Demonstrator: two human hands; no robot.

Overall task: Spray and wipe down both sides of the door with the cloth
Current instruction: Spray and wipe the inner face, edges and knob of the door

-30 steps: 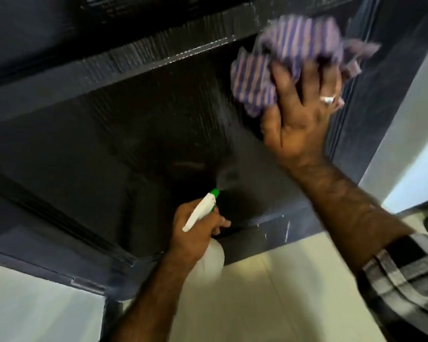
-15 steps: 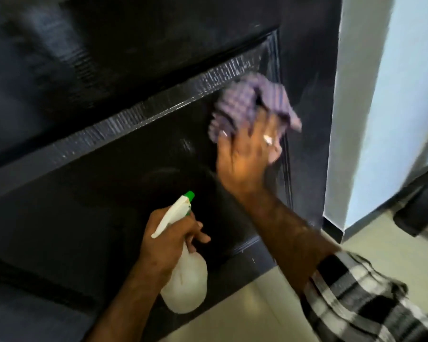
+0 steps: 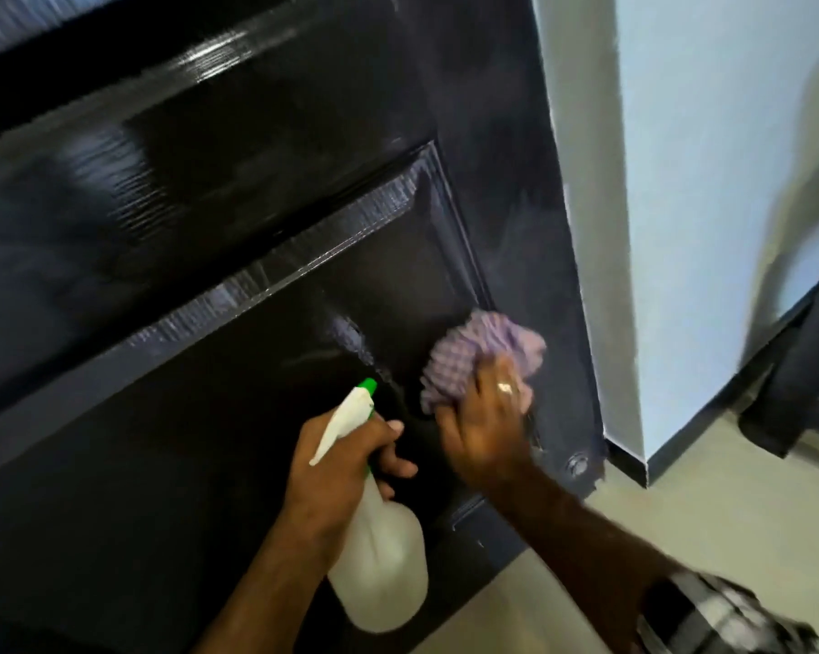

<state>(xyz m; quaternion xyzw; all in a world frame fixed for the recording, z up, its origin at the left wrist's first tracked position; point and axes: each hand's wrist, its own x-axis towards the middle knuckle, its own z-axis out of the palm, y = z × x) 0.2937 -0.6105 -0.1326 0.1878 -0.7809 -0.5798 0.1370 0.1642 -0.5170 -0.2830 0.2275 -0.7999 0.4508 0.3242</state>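
The dark panelled door (image 3: 256, 205) fills the left and middle of the view, its surface glossy with wet streaks. My right hand (image 3: 485, 424) presses a bunched purple checked cloth (image 3: 473, 351) against the lower panel near its right edge. My left hand (image 3: 336, 460) grips the neck of a white spray bottle (image 3: 379, 573) with a green nozzle tip (image 3: 367, 385), which points up at the door just left of the cloth. A streak of spray (image 3: 350, 337) shows on the panel above the nozzle.
A pale blue wall (image 3: 681, 181) with a dark skirting (image 3: 627, 457) stands right of the door. Beige floor tiles (image 3: 704, 521) lie below. A dark object (image 3: 804, 394) sits at the far right edge. A round fitting (image 3: 578, 464) sits at the door's bottom corner.
My right hand has wiped the cloth downward along the panel's right edge, toward the door's bottom. The spray bottle stays in my left hand. The view has swung upright.
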